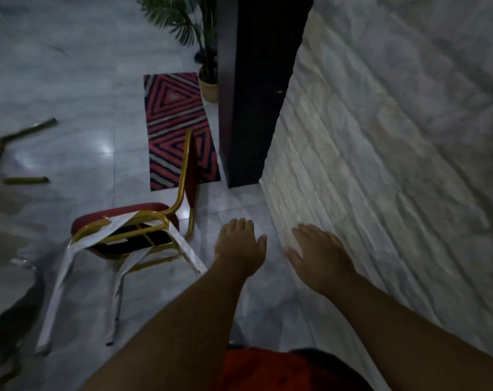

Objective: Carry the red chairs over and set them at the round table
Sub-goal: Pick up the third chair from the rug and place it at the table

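Note:
A red chair (132,230) with a gold metal frame lies tipped over on the pale marble floor, left of centre. Its dark underside faces me and white wrapping covers the legs. The red backrest points away toward the rug. My left hand (239,244) hovers open just right of the chair's frame, palm down, touching nothing. My right hand (318,255) is open too, spread close to the white brick-textured wall. The edge of a pale cloth-covered surface (8,263) shows at the far left; I cannot tell if it is the round table.
A white brick-pattern wall (380,165) fills the right side, ending at a black pillar (256,88). A red striped rug (177,128) lies beyond the chair, with a potted palm (205,80) behind it. Gold chair legs (19,134) show at the left edge.

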Action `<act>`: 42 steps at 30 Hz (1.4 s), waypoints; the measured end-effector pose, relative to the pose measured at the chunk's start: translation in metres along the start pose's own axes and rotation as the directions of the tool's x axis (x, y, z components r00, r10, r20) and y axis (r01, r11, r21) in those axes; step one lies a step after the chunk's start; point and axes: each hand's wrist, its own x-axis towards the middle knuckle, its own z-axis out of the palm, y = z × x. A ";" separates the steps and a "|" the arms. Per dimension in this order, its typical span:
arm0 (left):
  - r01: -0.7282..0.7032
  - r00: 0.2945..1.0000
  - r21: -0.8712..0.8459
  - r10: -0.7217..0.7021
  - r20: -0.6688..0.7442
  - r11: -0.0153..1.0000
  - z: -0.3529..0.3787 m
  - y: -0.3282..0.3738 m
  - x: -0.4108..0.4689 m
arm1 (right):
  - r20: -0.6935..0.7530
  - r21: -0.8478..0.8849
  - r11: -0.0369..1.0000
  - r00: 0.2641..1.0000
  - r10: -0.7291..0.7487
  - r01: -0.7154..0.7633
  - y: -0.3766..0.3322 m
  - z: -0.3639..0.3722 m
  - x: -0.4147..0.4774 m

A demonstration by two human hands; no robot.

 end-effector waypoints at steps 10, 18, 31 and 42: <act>0.200 0.979 -0.040 -0.201 -0.025 0.979 -0.032 -0.015 0.119 | 0.116 -0.036 0.991 0.986 -0.124 0.129 0.022 -0.038 0.151; 0.399 0.908 -0.156 -0.413 -0.074 0.904 -0.062 -0.043 0.195 | 0.175 -0.139 0.923 0.926 -0.334 0.359 -0.006 -0.084 0.290; 0.547 0.782 -0.421 -0.621 -0.050 0.723 -0.107 -0.189 0.360 | 0.329 -0.233 0.797 0.816 -0.475 0.557 -0.147 -0.135 0.541; 0.599 0.702 -0.560 -0.712 0.022 0.573 -0.082 -0.290 0.497 | 0.446 -0.256 0.698 0.722 -0.528 0.669 -0.229 -0.084 0.736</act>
